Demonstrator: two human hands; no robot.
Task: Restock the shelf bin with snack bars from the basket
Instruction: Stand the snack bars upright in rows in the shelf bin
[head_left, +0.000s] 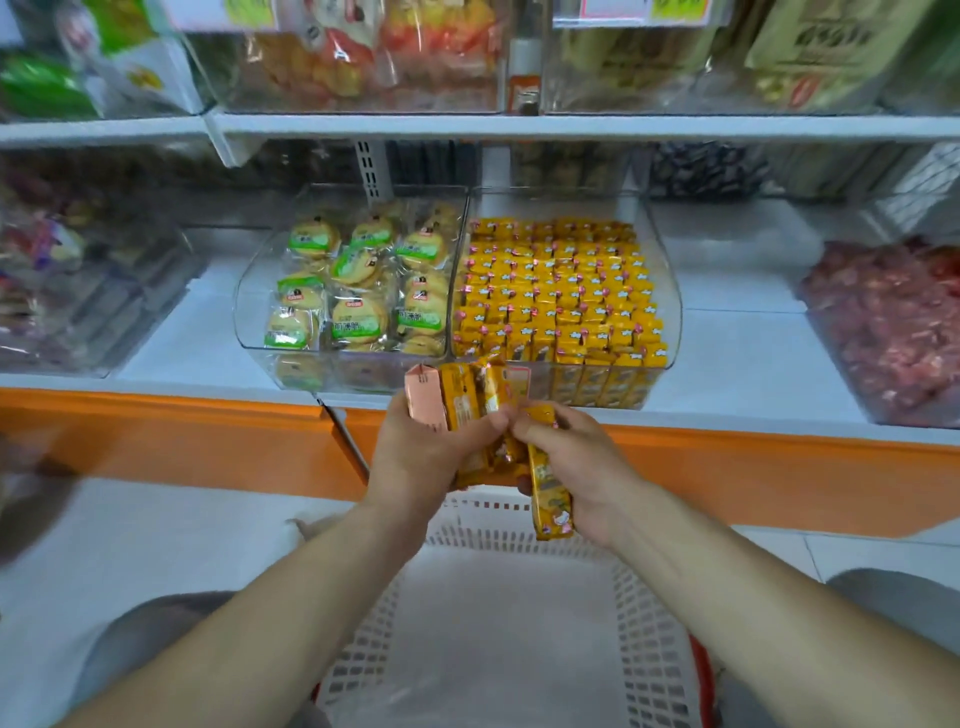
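Head view, the only one: mid-transfer, bars are out of the basket but not yet in the bin. The left hand (415, 452) has its grip curled round a bundle of snack bars (467, 400) held upright, with one pink-ended pack at the bundle's left side and the rest yellow. The right hand (582, 462) pinches a single bar (548, 493) near its upper end. The bar hangs down with its top against the bundle, so it looks like one is being peeled off to place. Both hands sit just in front of the shelf's front edge, above the far rim of the basket (647, 639). The part of the basket floor that shows has no bars on it, so my guess is this is the last handful. The shelf bin (672, 291) sits at the shelf's front edge and has two compartments. The right one holds stocked bars (556, 291) on end in tight rows; the left one holds round cakes (358, 280) in green-label wraps. The right compartment looks near full. Any free slots would be by the front wall, but I can't tell because the hands cover part of it. Next move, my read: lift the single bar over the front wall, stand it upright and drop it into a gap right of the divider (457, 270). The pink pack may be a different product, so check it first. Around: red-wrapped sweets (893, 322) lie toward the shelf's right end, well apart. The upper shelf (519, 124) overhangs and limits how high the hands can come in.
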